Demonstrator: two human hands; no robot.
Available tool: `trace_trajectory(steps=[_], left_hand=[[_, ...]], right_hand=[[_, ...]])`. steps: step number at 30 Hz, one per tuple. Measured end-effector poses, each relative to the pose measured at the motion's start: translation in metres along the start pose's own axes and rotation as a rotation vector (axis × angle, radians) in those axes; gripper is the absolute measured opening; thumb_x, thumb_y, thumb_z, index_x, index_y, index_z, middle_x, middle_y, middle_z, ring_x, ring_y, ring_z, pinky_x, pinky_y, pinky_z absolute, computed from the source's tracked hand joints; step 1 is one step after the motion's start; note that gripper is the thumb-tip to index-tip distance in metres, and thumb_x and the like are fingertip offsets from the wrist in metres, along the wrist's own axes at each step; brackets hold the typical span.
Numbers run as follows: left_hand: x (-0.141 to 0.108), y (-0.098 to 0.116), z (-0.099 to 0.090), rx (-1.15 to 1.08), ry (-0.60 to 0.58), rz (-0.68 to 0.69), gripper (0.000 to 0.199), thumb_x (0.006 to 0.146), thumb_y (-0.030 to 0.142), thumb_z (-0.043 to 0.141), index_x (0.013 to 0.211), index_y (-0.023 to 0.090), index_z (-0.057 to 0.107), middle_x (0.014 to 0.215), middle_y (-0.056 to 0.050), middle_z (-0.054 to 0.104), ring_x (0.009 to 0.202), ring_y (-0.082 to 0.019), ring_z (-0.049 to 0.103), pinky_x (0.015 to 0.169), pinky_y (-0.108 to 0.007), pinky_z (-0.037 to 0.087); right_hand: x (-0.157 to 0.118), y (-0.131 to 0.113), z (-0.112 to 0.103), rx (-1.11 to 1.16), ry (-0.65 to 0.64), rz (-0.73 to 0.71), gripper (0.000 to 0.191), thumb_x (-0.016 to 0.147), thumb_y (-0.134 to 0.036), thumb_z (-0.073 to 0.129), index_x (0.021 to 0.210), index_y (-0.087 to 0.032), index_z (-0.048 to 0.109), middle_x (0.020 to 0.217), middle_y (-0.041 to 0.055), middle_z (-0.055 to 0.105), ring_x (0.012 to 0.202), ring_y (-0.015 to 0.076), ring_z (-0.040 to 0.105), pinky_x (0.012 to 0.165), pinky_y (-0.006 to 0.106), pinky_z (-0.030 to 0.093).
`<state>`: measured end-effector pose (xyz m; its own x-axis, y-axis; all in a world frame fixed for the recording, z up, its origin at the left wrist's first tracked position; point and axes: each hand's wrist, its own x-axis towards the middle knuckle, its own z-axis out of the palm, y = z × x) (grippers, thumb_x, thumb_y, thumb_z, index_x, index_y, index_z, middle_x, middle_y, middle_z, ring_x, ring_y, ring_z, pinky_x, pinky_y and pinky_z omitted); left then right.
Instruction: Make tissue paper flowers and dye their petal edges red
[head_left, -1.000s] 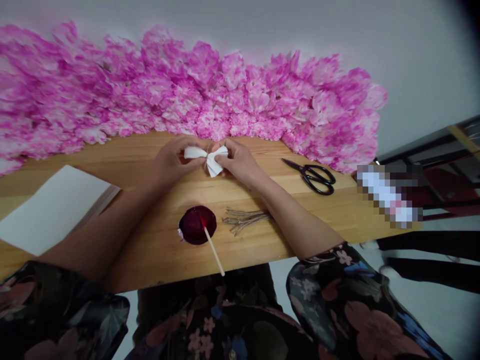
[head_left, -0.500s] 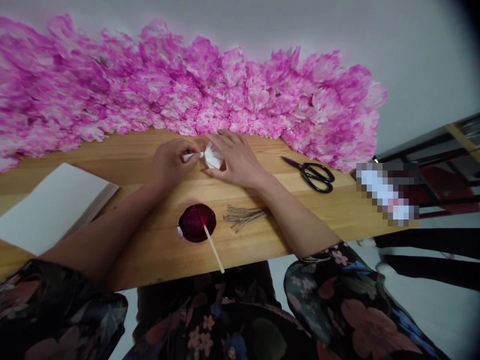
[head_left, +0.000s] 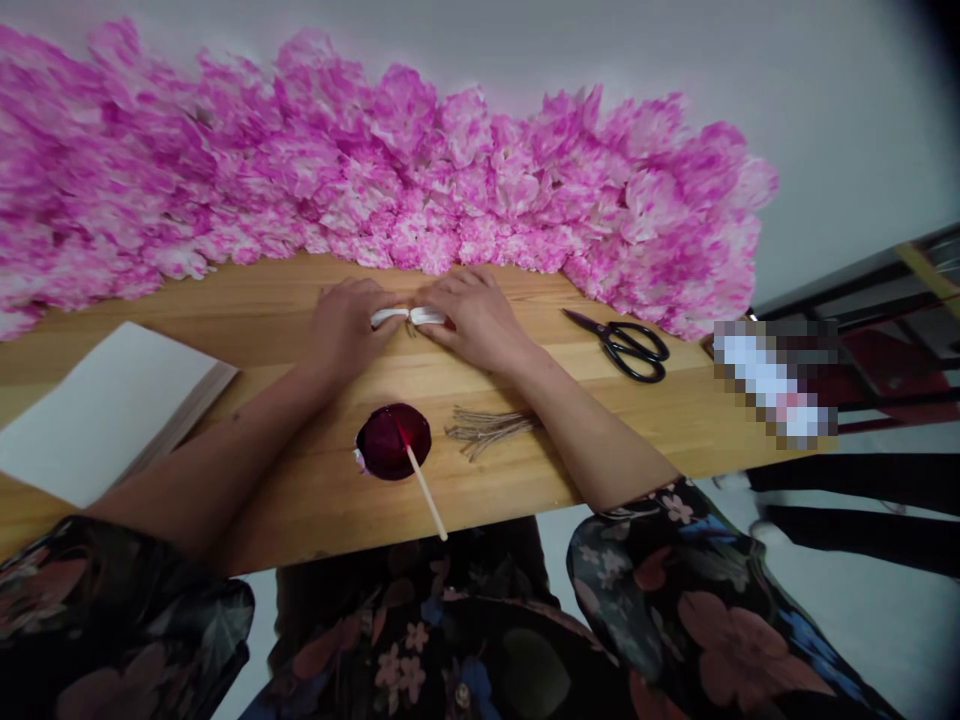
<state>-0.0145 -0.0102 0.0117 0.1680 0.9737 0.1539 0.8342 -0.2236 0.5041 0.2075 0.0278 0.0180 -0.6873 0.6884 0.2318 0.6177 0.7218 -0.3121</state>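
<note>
A folded white paper piece (head_left: 427, 315), narrow at its middle with a thin tie there, lies between my hands near the table's centre. My left hand (head_left: 351, 325) is closed on its left end, thumb below and fingers above. Around the right end, my right hand (head_left: 471, 315) has its thumb and fingers closed. Below them is a bowl of dark red liquid (head_left: 390, 442) with a wooden stick (head_left: 427, 495) leaning out of it. A bundle of thin brown twine pieces (head_left: 487, 430) lies beside the bowl, partly behind my right forearm.
Black-handled scissors (head_left: 626, 343) lie to the right. At the left is a stack of white paper (head_left: 112, 410). A long mass of pink and white flowers (head_left: 405, 180) lines the table's back. A person's dark-clothed legs (head_left: 855, 510) show at the right, beyond the table (head_left: 600, 455).
The white paper's right end, fanned out before, now looks narrow and flat between my fingers. My right hand has closed in on it, and my left fingers have stretched toward the middle.
</note>
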Motion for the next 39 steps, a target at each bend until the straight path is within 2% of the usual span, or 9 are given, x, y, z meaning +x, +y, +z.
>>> trace_trajectory(steps=[4, 9, 15, 19, 21, 27, 32, 36, 39], left_hand=[[0.0, -0.003, 0.002, 0.005, -0.01, 0.01, 0.019, 0.098, 0.028, 0.068, 0.11, 0.025, 0.082, 0.112, -0.009, 0.076, 0.123, -0.037, 0.066, 0.111, -0.052, 0.044], [0.0, -0.006, 0.003, 0.077, -0.006, 0.089, 0.018, 0.1, 0.029, 0.064, 0.104, 0.026, 0.082, 0.109, -0.006, 0.077, 0.116, -0.032, 0.066, 0.108, -0.049, 0.045], [0.003, -0.007, 0.001, 0.116, -0.033, 0.12, 0.018, 0.1, 0.027, 0.065, 0.099, 0.024, 0.083, 0.11, -0.01, 0.08, 0.11, -0.033, 0.067, 0.103, -0.05, 0.045], [0.002, -0.01, 0.001, 0.112, -0.004, 0.1, 0.018, 0.1, 0.026, 0.066, 0.1, 0.025, 0.084, 0.111, -0.01, 0.081, 0.111, -0.033, 0.067, 0.102, -0.051, 0.045], [0.002, -0.013, 0.002, 0.107, 0.009, 0.117, 0.016, 0.099, 0.027, 0.068, 0.099, 0.027, 0.084, 0.109, -0.009, 0.082, 0.108, -0.032, 0.068, 0.099, -0.049, 0.046], [0.003, -0.015, 0.005, 0.134, 0.025, 0.113, 0.016, 0.096, 0.025, 0.069, 0.1, 0.024, 0.085, 0.105, -0.008, 0.081, 0.105, -0.032, 0.068, 0.096, -0.046, 0.046], [0.001, -0.007, 0.001, 0.17, -0.009, 0.105, 0.019, 0.099, 0.023, 0.067, 0.105, 0.022, 0.085, 0.111, -0.01, 0.082, 0.111, -0.034, 0.067, 0.098, -0.05, 0.046], [0.0, -0.002, -0.001, 0.168, -0.042, 0.086, 0.02, 0.1, 0.024, 0.067, 0.108, 0.021, 0.086, 0.114, -0.011, 0.082, 0.114, -0.035, 0.068, 0.101, -0.053, 0.046], [0.001, -0.002, 0.0, 0.167, -0.031, 0.095, 0.019, 0.1, 0.025, 0.068, 0.105, 0.022, 0.085, 0.112, -0.01, 0.082, 0.113, -0.034, 0.068, 0.102, -0.053, 0.045]], right_hand=[[0.0, 0.0, 0.002, 0.038, 0.012, -0.007, 0.023, 0.108, -0.031, 0.068, 0.124, -0.023, 0.082, 0.128, 0.0106, 0.079, 0.127, 0.0326, 0.06, 0.118, 0.051, 0.037], [0.0, -0.001, 0.002, 0.035, 0.008, 0.02, 0.021, 0.108, -0.024, 0.065, 0.114, -0.023, 0.084, 0.117, 0.0094, 0.079, 0.118, 0.0305, 0.061, 0.113, 0.048, 0.039], [0.001, 0.017, -0.001, 0.068, 0.008, 0.111, 0.027, 0.11, -0.021, 0.058, 0.108, -0.026, 0.085, 0.113, 0.0065, 0.082, 0.113, 0.0285, 0.068, 0.11, 0.046, 0.043], [0.001, 0.029, -0.006, 0.095, 0.133, 0.193, 0.033, 0.111, -0.023, 0.053, 0.12, -0.025, 0.085, 0.119, 0.0081, 0.084, 0.115, 0.0295, 0.07, 0.107, 0.046, 0.048], [0.002, 0.029, -0.01, 0.106, 0.168, 0.173, 0.037, 0.111, -0.027, 0.051, 0.131, -0.024, 0.083, 0.125, 0.0097, 0.083, 0.118, 0.0307, 0.07, 0.106, 0.046, 0.05], [0.0, 0.012, -0.014, 0.094, 0.017, -0.012, 0.037, 0.105, -0.024, 0.061, 0.137, -0.025, 0.08, 0.139, 0.0091, 0.08, 0.129, 0.032, 0.066, 0.116, 0.049, 0.045], [-0.003, 0.006, -0.014, 0.046, -0.033, -0.009, 0.04, 0.102, -0.027, 0.073, 0.142, -0.026, 0.078, 0.141, 0.0096, 0.078, 0.131, 0.0342, 0.061, 0.118, 0.051, 0.041], [0.0, 0.006, -0.009, 0.055, -0.039, -0.028, 0.035, 0.106, -0.026, 0.07, 0.14, -0.026, 0.078, 0.141, 0.0092, 0.077, 0.132, 0.0331, 0.06, 0.117, 0.05, 0.04], [0.002, 0.008, -0.004, 0.064, -0.041, -0.01, 0.026, 0.109, -0.026, 0.065, 0.13, -0.025, 0.081, 0.135, 0.0096, 0.079, 0.129, 0.0322, 0.062, 0.115, 0.048, 0.041]])
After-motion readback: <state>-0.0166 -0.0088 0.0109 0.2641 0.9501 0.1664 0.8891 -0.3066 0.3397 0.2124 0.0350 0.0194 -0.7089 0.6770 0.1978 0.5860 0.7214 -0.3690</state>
